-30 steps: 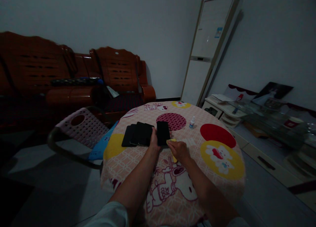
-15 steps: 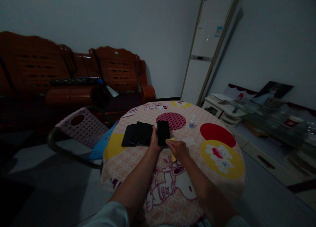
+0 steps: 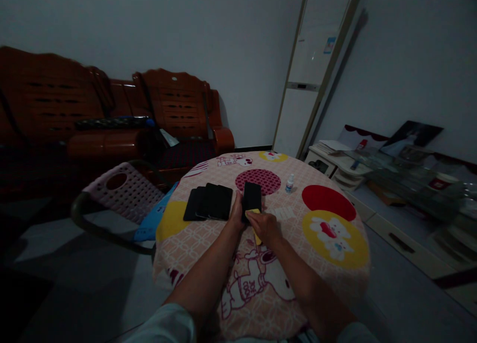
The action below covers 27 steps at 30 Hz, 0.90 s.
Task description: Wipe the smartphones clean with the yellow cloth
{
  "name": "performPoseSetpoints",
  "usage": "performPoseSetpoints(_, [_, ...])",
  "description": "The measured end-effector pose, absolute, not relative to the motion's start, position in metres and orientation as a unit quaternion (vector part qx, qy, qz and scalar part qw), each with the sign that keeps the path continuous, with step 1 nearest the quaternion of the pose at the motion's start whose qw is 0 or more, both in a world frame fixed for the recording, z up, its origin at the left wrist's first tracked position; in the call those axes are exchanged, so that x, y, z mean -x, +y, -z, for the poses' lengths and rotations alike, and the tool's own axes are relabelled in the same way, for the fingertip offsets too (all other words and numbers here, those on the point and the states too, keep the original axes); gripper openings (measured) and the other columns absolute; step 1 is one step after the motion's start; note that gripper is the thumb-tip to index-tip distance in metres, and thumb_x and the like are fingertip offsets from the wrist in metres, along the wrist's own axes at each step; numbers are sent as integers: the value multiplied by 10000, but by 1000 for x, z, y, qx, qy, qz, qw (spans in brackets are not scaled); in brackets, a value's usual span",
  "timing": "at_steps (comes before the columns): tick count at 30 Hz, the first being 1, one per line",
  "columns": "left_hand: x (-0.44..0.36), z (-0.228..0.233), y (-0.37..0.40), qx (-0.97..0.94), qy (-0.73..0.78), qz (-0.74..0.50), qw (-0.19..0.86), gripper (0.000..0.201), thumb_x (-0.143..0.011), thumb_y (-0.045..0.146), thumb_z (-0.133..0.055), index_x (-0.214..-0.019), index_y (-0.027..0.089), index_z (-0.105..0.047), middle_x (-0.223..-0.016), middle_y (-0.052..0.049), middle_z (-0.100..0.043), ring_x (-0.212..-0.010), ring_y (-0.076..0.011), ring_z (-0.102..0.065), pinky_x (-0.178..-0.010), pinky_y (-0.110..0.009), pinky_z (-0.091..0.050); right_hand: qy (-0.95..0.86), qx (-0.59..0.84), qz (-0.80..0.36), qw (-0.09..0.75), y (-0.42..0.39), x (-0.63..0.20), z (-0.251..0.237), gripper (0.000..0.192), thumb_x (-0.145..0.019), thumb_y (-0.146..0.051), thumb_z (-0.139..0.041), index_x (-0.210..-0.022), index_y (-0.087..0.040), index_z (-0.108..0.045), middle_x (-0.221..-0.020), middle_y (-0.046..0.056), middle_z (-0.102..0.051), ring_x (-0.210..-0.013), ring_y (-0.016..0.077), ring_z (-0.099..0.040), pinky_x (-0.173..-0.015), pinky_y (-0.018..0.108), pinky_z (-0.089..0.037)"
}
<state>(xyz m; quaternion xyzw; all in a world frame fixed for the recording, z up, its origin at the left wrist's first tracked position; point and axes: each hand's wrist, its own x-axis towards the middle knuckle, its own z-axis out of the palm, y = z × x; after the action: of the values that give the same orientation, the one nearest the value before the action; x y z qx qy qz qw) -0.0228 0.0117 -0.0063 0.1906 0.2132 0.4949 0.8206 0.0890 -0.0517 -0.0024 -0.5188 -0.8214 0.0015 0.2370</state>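
A black smartphone [image 3: 252,196] lies between my hands over the round table. My left hand [image 3: 236,211] grips it along its left edge, the thumb side toward me. At the phone's near end, my right hand [image 3: 266,227] pinches a yellow cloth [image 3: 254,214], which touches the screen and hangs below the fingers. Left of my left hand, several dark flat devices [image 3: 216,202] overlap in a row on the tablecloth [image 3: 201,243]; they look like phones or tablets. A small white bottle with a blue label [image 3: 289,183] stands upright beyond my right hand.
A pale woven-back chair [image 3: 122,189] with a blue packet [image 3: 152,218] stands left of the table. Wooden seats [image 3: 175,109] line the back wall. At the right is a glass-topped cabinet [image 3: 395,174], and a tall air conditioner [image 3: 298,109] fills the corner.
My left hand and the phone have shifted a little to the right, away from the row of devices. My right hand with the cloth has slid slightly left across the phone's near end.
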Motion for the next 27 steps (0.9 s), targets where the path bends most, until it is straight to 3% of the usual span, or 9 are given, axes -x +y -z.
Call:
performPoseSetpoints(10, [26, 4, 11, -210, 212, -497, 815, 733, -858, 682, -287, -1009, 67, -657, -792, -172, -699, -694, -258, -676, -671, -371, -533, -788, 563, 4, 249, -48, -100, 1, 255, -940, -268, -460, -1091, -246, -664, -994, 54, -736, -843, 163, -694, -718, 208, -468])
performPoseSetpoints(15, [21, 7, 11, -214, 243, -467, 823, 666, -861, 657, -347, -1031, 94, -660, -820, -151, -707, -738, -250, -685, -674, -340, -536, -819, 518, -3, 248, -53, -88, 0, 268, -947, -276, -453, -1127, -241, -649, -1006, 49, -735, -863, 154, -691, -748, 204, -470])
performPoseSetpoints(22, [18, 4, 8, -206, 216, -471, 830, 559, -886, 585, -394, -1037, 119, -662, -867, -115, -710, -784, -231, -684, -737, -319, -532, -762, 584, 16, 278, -44, -104, 5, 281, -956, -281, -429, -1105, -231, -662, -981, 66, -738, -847, 175, -697, -746, 228, -481])
performPoseSetpoints(27, [17, -2, 5, -233, 224, -473, 820, 593, -881, 607, -374, -1097, 122, -639, -861, -119, -707, -757, -228, -685, -707, -314, -528, -817, 511, 3, 267, -48, -97, 6, 276, -949, -266, -438, -1111, -220, -656, -977, 62, -739, -861, 163, -692, -775, 217, -472])
